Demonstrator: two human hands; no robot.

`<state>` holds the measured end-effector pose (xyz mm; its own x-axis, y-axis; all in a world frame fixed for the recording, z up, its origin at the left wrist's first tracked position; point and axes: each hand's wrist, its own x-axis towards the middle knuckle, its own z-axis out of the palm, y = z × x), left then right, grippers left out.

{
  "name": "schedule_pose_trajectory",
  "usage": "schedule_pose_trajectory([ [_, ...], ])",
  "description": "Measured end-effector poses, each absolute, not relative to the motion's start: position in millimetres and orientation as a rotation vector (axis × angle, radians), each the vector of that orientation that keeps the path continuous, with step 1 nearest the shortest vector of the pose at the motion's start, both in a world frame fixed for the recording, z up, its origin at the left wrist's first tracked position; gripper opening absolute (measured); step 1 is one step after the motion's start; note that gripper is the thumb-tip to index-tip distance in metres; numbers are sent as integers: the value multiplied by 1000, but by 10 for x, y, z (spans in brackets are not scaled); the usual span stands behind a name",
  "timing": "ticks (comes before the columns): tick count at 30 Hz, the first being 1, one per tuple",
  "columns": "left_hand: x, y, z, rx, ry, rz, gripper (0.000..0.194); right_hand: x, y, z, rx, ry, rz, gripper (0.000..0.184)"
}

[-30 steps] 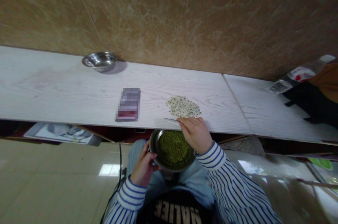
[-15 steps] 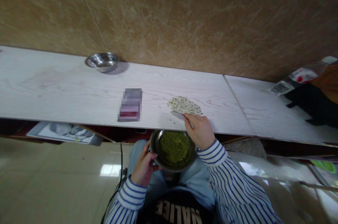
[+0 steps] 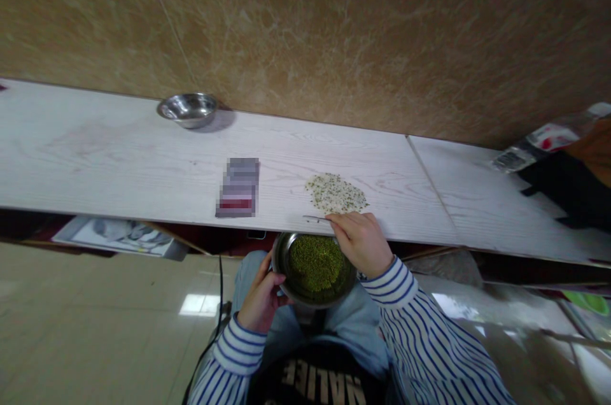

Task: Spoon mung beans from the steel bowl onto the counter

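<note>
My left hand [image 3: 261, 300] is closed on the left rim of a steel bowl [image 3: 281, 287], held over my lap just below the counter's front edge. Green beans [image 3: 317, 265], like mung beans, cover its bottom. In my right hand [image 3: 361, 241], above the bowl's right side, is a thin, grey, spoon-like piece [image 3: 315, 218]. Its end points left and is seen nearly edge-on, with the rest hidden in the fingers. A few dark grains lie on the counter by it. Just beyond, white grains mixed with green beans [image 3: 337, 192] form a flat heap.
A second steel bowl [image 3: 188, 111] stands against the wall on the white counter [image 3: 119, 163]. A blurred-out flat rectangular item [image 3: 237, 188] lies left of the heap. At far right are a clear plastic bottle [image 3: 539, 141] and a black-and-brown item [image 3: 568, 182]. Shelves run below.
The spoon-like piece has tilted from showing its flat face to nearly edge-on and moved slightly toward the counter's front edge. My right hand has shifted a little nearer me. My left hand stays on the bowl.
</note>
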<state>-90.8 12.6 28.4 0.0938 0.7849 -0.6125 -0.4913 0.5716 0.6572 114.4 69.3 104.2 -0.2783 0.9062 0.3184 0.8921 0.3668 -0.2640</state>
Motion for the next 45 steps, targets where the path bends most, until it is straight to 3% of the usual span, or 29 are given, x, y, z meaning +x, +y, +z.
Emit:
schedule_pose_trajectory([
  [40,-932,139,373,309,1108,1000,70,996,501,1102,-1455,-2294,157,23],
  [45,-928,136,350,324,1113,1003,68,1004,535,1086,-1531,-2232,53,21],
])
